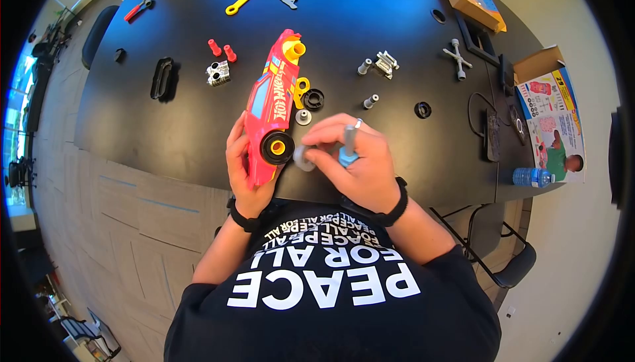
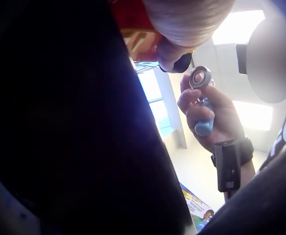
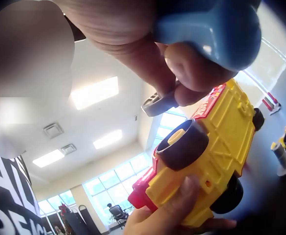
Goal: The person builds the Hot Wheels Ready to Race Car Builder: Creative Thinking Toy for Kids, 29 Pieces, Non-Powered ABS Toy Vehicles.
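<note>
My left hand (image 1: 254, 198) grips one end of a red toy car (image 1: 266, 107), whose yellow underside (image 3: 226, 139) shows in the right wrist view. A black tyre (image 1: 277, 148) sits round a yellow hub on the car's side facing my right hand. My right hand (image 1: 365, 162) pinches a grey ring-shaped piece (image 1: 303, 158) between thumb and fingertips, close beside that tyre. Tucked in the same hand is a blue-handled screwdriver (image 1: 348, 156), its grey shaft pointing up. At the car's other end a yellow wheel hub (image 1: 295, 49) shows without a tyre.
Beside the car lie a flanged grey piece (image 1: 303, 118), a loose black wheel (image 1: 313, 99) and a yellow part (image 1: 301, 87). A silver engine block (image 1: 217, 72), yellow wrench (image 1: 245, 0) and grey cross wrench (image 1: 457, 59) lie farther out. A printed box (image 1: 552, 117) and water bottle (image 1: 531, 177) stand right.
</note>
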`<state>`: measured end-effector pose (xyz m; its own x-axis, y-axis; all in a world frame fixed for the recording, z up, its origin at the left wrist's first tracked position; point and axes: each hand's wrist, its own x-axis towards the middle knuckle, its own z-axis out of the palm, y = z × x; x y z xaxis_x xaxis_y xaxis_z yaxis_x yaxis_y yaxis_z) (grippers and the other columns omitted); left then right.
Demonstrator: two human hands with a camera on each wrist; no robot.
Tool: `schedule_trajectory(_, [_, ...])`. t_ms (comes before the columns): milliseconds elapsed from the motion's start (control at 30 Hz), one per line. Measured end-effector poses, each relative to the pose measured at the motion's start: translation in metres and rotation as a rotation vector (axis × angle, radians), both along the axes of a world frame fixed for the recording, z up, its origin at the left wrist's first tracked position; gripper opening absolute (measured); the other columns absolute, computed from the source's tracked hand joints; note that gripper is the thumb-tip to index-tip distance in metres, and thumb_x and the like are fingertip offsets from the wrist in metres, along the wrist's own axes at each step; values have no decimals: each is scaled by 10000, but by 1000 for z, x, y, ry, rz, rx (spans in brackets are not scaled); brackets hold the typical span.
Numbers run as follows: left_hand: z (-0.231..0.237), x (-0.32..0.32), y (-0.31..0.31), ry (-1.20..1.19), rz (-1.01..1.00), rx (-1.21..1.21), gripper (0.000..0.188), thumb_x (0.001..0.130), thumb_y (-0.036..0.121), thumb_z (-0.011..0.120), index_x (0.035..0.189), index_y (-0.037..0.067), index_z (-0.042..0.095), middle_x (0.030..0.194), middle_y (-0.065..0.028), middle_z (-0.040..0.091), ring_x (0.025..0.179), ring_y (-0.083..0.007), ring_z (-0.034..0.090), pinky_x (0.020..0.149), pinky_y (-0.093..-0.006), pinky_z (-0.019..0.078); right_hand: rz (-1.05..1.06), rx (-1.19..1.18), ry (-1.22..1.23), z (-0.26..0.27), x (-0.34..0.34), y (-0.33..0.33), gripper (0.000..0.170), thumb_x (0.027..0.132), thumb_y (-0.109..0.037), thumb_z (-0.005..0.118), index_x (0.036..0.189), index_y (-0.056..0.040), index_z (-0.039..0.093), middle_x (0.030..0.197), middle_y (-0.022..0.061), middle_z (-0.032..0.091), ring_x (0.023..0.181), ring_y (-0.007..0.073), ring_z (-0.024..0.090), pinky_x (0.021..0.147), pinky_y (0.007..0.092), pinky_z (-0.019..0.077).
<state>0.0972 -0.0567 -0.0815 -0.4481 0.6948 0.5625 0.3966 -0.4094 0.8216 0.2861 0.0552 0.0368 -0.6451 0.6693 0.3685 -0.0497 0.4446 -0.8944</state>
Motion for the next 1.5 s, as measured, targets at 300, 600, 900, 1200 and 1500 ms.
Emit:
schedule_trajectory(300, [-9, -4, -2, -83, -14, 55, 887, 704, 208, 1060, 1373, 74, 494, 1671, -281, 431, 1509, -394, 538, 1188, -499, 534, 43, 133, 2, -3, -33, 2, 224, 890, 75, 804, 1089, -27, 800, 1106, 109, 732, 958, 236, 753, 822, 339, 601])
schedule_trajectory(600, [-9, -2, -3, -102, 18, 26, 885, 706, 342, 1063, 1338, 66, 508, 1648, -312, 468, 1489, -406, 561, 1188, -514, 526, 28, 179, -30, -12, -34, -1, 231, 871, 64, 814, 1076, -41, 804, 1090, 108, 729, 949, 265, 744, 824, 354, 597])
schedule_trajectory(900, [-6, -1, -4, -146, -29, 46, 787, 792, 292, 1033, 1333, 50, 514, 1637, -342, 479, 1472, -397, 578, 1186, -498, 517, -1, 179, -34, -17, -35, -8, 225, 872, 0, 837, 1060, 3, 713, 1097, 141, 695, 932, 327, 714, 790, 396, 585])
schedule_trajectory(1200, [-3, -2, -4, -167, -20, 42, 758, 861, 304, 989, 1352, 37, 478, 1658, -362, 440, 1454, -363, 594, 1151, -458, 546, -226, 91, -211, -28, 23, 30, 120, 893, 2, 775, 997, -17, 719, 940, 135, 718, 840, 299, 733, 743, 388, 575])
schedule_trajectory(1500, [-4, -1, -8, -156, -16, 3, 748, 855, 307, 994, 1344, 45, 493, 1633, -340, 493, 1481, -396, 565, 1199, -490, 478, -483, 197, -575, -71, 96, 67, 198, 871, -108, 845, 958, -2, 703, 927, 189, 703, 910, 421, 677, 833, 509, 541])
